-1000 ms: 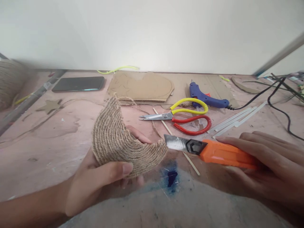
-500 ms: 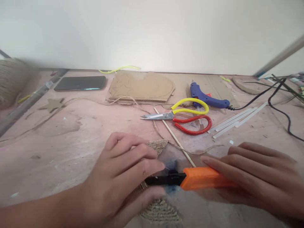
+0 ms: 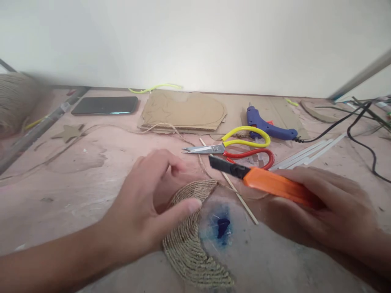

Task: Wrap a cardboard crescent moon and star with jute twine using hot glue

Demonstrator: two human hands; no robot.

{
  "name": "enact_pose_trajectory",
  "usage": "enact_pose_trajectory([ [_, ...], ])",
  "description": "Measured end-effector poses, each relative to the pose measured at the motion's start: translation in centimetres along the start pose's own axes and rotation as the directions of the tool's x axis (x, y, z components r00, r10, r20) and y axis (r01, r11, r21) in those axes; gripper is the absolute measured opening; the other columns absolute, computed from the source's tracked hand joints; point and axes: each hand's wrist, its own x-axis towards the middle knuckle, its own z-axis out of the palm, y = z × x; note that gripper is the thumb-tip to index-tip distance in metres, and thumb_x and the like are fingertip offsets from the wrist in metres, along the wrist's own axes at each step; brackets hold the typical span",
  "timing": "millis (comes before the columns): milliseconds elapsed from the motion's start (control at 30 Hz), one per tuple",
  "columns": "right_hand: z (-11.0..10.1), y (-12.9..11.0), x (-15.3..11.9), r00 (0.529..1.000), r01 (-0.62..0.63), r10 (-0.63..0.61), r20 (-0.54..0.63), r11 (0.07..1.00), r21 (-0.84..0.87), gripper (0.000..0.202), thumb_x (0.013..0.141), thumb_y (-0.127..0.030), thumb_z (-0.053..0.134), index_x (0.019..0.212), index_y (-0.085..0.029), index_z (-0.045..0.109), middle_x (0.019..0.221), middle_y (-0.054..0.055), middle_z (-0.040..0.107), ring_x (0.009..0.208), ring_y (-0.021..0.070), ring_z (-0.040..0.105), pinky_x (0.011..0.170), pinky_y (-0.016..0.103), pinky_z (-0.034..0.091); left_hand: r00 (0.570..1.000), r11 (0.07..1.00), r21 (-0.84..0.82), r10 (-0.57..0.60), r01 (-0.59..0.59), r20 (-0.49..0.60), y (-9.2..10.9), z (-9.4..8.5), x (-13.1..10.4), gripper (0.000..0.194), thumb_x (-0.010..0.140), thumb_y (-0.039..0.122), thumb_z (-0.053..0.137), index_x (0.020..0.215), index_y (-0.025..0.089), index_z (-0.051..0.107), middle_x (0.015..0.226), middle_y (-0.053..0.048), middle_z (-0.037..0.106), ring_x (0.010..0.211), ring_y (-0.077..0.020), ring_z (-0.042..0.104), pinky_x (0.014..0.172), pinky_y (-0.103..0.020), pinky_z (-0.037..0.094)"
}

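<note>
A crescent wrapped in rows of jute twine (image 3: 186, 240) lies on the table before me. My left hand (image 3: 143, 195) is beside its upper left, fingers curved and apart, its thumb over the twine. Whether the thumb presses on it I cannot tell. My right hand (image 3: 326, 207) is closed round an orange utility knife (image 3: 275, 185), whose black front end points left above the table. A loose twine tail (image 3: 229, 188) runs from the crescent's upper tip toward the right hand. Just beyond the knife lie scissors (image 3: 204, 149) with yellow and red handles.
Behind the scissors are a blue glue gun (image 3: 265, 124), clear glue sticks (image 3: 305, 154) and cardboard pieces (image 3: 183, 110). A thin wooden stick (image 3: 244, 205) lies near a blue stain. Farther left are a phone (image 3: 105, 106), a cardboard star (image 3: 69, 133) and a twine roll (image 3: 14, 101).
The utility knife has risen up and away from the crescent in my right hand. My left hand has let go of its black end and its fingers have spread, uncovering the crescent.
</note>
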Motion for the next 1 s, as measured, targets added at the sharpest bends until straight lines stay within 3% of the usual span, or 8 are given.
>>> enact_pose_trajectory([
  [133, 0.9, 0.6, 0.4, 0.999, -0.022, 0.023, 0.034, 0.999, -0.049, 0.03, 0.111, -0.053, 0.057, 0.122, -0.027, 0.066, 0.086, 0.003, 0.081, 0.06, 0.0216, 0.072, 0.052, 0.035, 0.053, 0.952, 0.956, 0.229, 0.114, -0.183, 0.285, 0.0, -0.2, -0.2, 0.046, 0.094, 0.063, 0.081, 0.099, 0.022, 0.06, 0.099, -0.002, 0.063, 0.09, -0.0271, 0.054, 0.085, -0.043, 0.036],
  [333, 1.0, 0.2, 0.2, 0.997, 0.005, -0.007, 0.073, 1.0, 0.03, 0.019, 0.106, -0.045, 0.061, 0.118, -0.03, 0.062, 0.083, 0.002, 0.078, 0.061, 0.0231, 0.072, 0.052, 0.036, 0.051, 0.927, 0.937, 0.328, -0.009, -0.123, 0.375, 0.7, -0.4, 0.0, 0.045, 0.089, 0.058, 0.084, 0.098, 0.022, 0.06, 0.106, -0.007, 0.066, 0.095, -0.0316, 0.056, 0.086, -0.046, 0.038],
  [433, 0.6, -1.3, 0.3, 0.993, -0.056, 0.041, 0.112, 0.988, 0.143, 0.021, 0.106, -0.048, 0.064, 0.116, -0.03, 0.062, 0.084, 0.0, 0.078, 0.063, 0.0213, 0.073, 0.053, 0.034, 0.055, 0.928, 0.981, 0.194, -0.094, 0.023, 0.361, 0.9, -0.4, -0.6, 0.046, 0.086, 0.054, 0.088, 0.097, 0.024, 0.055, 0.101, -0.004, 0.067, 0.092, -0.0285, 0.057, 0.08, -0.042, 0.041],
  [500, 0.5, -2.5, 0.4, 0.974, -0.169, 0.119, 0.193, 0.949, 0.266, 0.03, 0.104, -0.054, 0.07, 0.122, -0.031, 0.064, 0.091, 0.0, 0.081, 0.069, 0.0218, 0.077, 0.058, 0.033, 0.06, 0.913, 0.981, -0.022, -0.17, 0.192, 0.371, 1.1, -0.2, -1.2, 0.046, 0.087, 0.048, 0.089, 0.101, 0.025, 0.051, 0.098, -0.002, 0.068, 0.088, -0.025, 0.06, 0.075, -0.037, 0.045],
  [667, 1.6, -4.3, 1.2, 0.933, -0.294, 0.202, 0.298, 0.906, 0.305, 0.039, 0.096, -0.047, 0.078, 0.131, -0.033, 0.069, 0.109, 0.003, 0.087, 0.088, 0.0271, 0.084, 0.072, 0.038, 0.066, 0.792, 0.667, -0.503, -0.227, 0.55, 0.566, 2.1, 0.5, -2.0, 0.038, 0.102, 0.039, 0.081, 0.122, 0.027, 0.051, 0.108, -0.001, 0.078, 0.092, -0.0204, 0.073, 0.076, -0.031, 0.057],
  [733, 2.3, -4.0, 1.7, 0.926, -0.318, 0.239, 0.293, 0.911, 0.263, 0.031, 0.096, -0.041, 0.072, 0.126, -0.033, 0.073, 0.11, 0.003, 0.088, 0.089, 0.0287, 0.084, 0.074, 0.04, 0.065, 0.793, 0.604, -0.559, -0.222, 0.568, 0.567, 2.2, 0.6, -2.0, 0.039, 0.1, 0.037, 0.084, 0.126, 0.027, 0.056, 0.109, 0.0, 0.077, 0.096, -0.0191, 0.073, 0.078, -0.028, 0.057],
  [867, 3.7, -2.1, 3.4, 0.911, -0.347, 0.285, 0.298, 0.921, 0.179, 0.021, 0.096, -0.034, 0.067, 0.114, -0.031, 0.078, 0.099, 0.002, 0.086, 0.084, 0.0273, 0.08, 0.071, 0.039, 0.06, 0.809, 0.622, -0.576, -0.168, 0.53, 0.563, 1.8, 0.9, -2.2, 0.038, 0.098, 0.035, 0.089, 0.125, 0.023, 0.066, 0.105, 0.0, 0.076, 0.094, -0.015, 0.07, 0.079, -0.023, 0.056],
  [1000, 5.3, 0.0, 6.3, 0.896, -0.366, 0.325, 0.304, 0.926, 0.089, 0.019, 0.104, -0.04, 0.073, 0.108, -0.022, 0.076, 0.095, 0.002, 0.078, 0.082, 0.0205, 0.072, 0.079, 0.039, 0.061, 0.774, 0.512, -0.618, -0.162, 0.596, 0.612, 1.7, 1.5, -2.3, 0.042, 0.095, 0.041, 0.093, 0.122, 0.021, 0.068, 0.103, -0.003, 0.08, 0.092, -0.017, 0.075, 0.078, -0.025, 0.063],
])
